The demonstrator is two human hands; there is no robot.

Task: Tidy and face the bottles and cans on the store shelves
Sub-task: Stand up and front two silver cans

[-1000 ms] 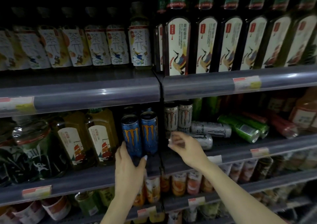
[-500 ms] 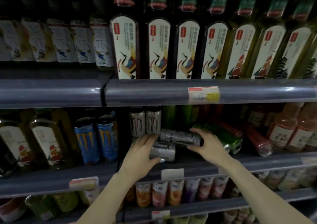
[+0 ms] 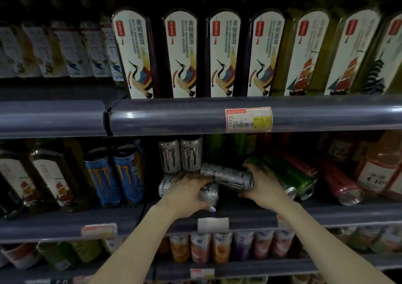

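On the middle shelf (image 3: pixel 250 213) two white energy-drink cans lie on their sides. My left hand (image 3: pixel 187 191) is wrapped over the nearer lying white can (image 3: pixel 210 193). My right hand (image 3: pixel 262 185) grips the right end of the farther lying white can (image 3: pixel 226 176), which rests partly above the first. Two upright white cans (image 3: pixel 180 154) stand just behind them. Left of these stand two upright blue cans (image 3: pixel 115 174). To the right, green cans (image 3: pixel 291 174) and red cans (image 3: pixel 339 182) lie toppled.
Tall tea bottles with crane labels (image 3: pixel 180 52) fill the top shelf above a grey rail with a price tag (image 3: pixel 248 119). Yellow-green bottles (image 3: pixel 52 172) stand at left, orange bottles (image 3: pixel 382 166) at right. Small cups (image 3: pixel 219 246) line the lower shelf.
The view shifted right along the shelf. My left hand left the blue cans and closed over the nearer lying white can; my right hand moved to the farther lying white can and gripped it.
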